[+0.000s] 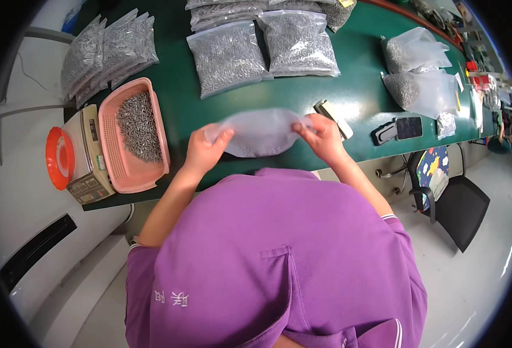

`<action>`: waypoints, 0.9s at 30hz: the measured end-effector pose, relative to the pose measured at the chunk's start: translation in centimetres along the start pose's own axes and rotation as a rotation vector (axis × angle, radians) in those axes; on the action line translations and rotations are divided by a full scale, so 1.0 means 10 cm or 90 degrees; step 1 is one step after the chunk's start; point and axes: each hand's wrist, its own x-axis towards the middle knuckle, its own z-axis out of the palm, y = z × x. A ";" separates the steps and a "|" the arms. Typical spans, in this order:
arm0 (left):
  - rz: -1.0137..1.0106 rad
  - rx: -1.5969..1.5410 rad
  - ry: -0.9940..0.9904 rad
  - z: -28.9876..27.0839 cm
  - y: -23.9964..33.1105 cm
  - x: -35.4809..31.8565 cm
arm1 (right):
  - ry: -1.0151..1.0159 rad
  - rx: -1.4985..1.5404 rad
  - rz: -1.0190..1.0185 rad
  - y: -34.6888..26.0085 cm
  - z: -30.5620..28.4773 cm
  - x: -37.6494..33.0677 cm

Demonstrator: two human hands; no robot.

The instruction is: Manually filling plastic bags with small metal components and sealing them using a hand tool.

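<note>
Between my two hands a translucent plastic bag (260, 132) is stretched sideways over the near edge of the table. My left hand (207, 148) pinches its left end, thumb on top. At its right end my right hand (323, 138) grips the edge between thumb and fingers. The bag looks slightly blurred, and I cannot tell what, if anything, is inside. To the left of my left hand stands a pink plastic basket (110, 127) holding a heap of small metal screw-like parts (137, 127). Just beyond my right hand lies a pale, narrow object (334, 119), partly hidden.
Filled clear bags stand on the green table (175, 87): two in front (229, 58), a row at far left (112, 49), partly filled ones (421, 93) at right. A scale (86, 151) with an orange dish (60, 158), a phone (409, 128) and an office chair (459, 203) are around.
</note>
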 end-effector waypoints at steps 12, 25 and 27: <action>-0.043 0.003 0.043 0.01 0.11 0.12 | 0.072 0.025 0.036 -0.08 0.00 0.11; 0.231 -0.006 -0.278 -0.21 0.22 -0.38 | -0.134 0.034 -0.179 -0.30 -0.15 -0.46; 0.229 -0.020 -0.274 -0.20 0.21 -0.45 | -0.171 0.027 -0.205 -0.20 -0.10 -0.48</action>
